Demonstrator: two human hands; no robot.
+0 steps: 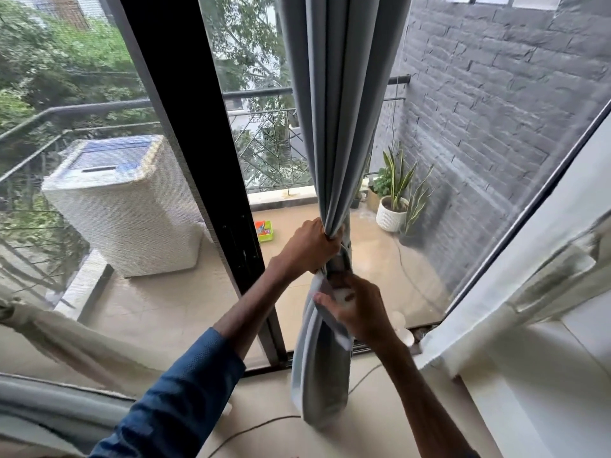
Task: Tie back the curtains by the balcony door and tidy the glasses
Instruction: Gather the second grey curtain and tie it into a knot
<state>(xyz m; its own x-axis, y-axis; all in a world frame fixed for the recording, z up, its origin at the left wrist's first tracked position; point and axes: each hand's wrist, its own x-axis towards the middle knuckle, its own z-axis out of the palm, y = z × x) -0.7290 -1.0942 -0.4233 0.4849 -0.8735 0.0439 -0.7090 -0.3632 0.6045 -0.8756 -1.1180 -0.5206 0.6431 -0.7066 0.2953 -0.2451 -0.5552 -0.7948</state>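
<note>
- Clamped in a fist, the left hand [310, 244] grips the grey curtain [344, 127] where its folds are gathered into one tight bunch.
- Just below, the right hand [358, 310] has its fingers curled on what looks like the tie-back band [344, 259], with the thumb pressing pale fabric against the bundle. How far the band wraps round the back is hidden.
- Below both hands the curtain's lower part hangs loose and balloons out, its hem touching the floor beside a thin cable [264, 421].
- The curtain hangs in front of the balcony door's glass, beside the black door frame [185, 127]. A white sheer curtain [496, 292] lies off to the right.
- Step in hand, by the look of it, is cinching this grey panel; the glasses are not in view, so that part likely waits.
- To do it well, the left fist should hold the pleats stacked and even while the right draws the band snug just under it, fastening before either hand lets go.
- Slack folds slipping out below the fist would leave a lopsided bundle.
- Outside stand a washing machine [125, 200] and potted plants [393, 209].
</note>
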